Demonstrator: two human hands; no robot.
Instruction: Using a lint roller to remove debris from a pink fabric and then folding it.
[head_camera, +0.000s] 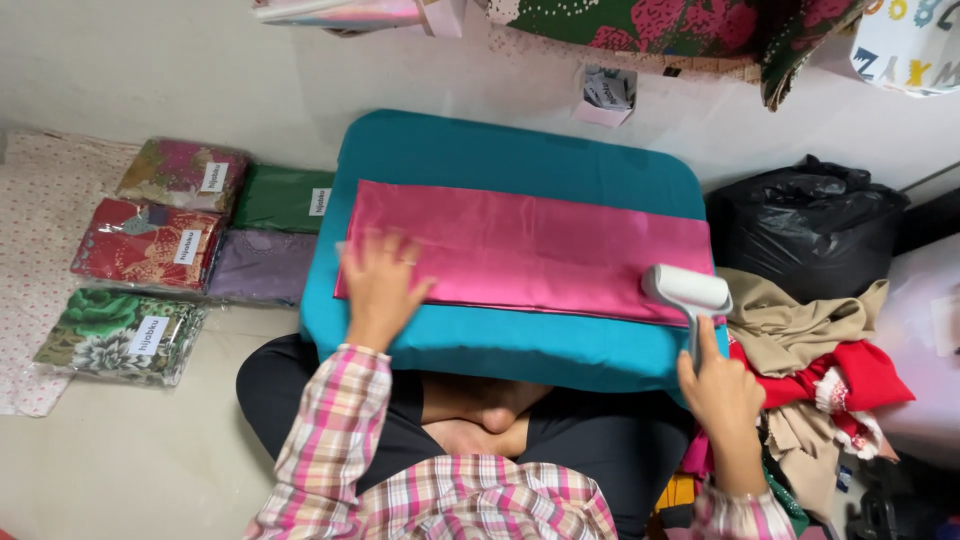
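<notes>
While the right hand (722, 392) keeps a closed grip on the handle of a white lint roller (688, 290), its head rests on the right end of the folded pink cloth (530, 250). Left hand (378, 282): fingers spread, nothing held, flat on the cloth's left end. Cloth lies along a teal padded board (500, 155). Packaged fabrics (150, 245) sit on the floor, left; a clothes heap (810, 350) lies right.

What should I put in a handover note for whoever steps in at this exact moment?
Left hand: flat on the left end of the pink cloth, pinning it.
Right hand: gripping the handle of the white lint roller, whose head sits on the cloth's right end.
The cloth lies folded flat on the teal padded board over the lap.
Wrapped folded fabrics lie on the floor, left.
Done: cloth spread flat.
Left: how much is already rolled cannot be told.
</notes>
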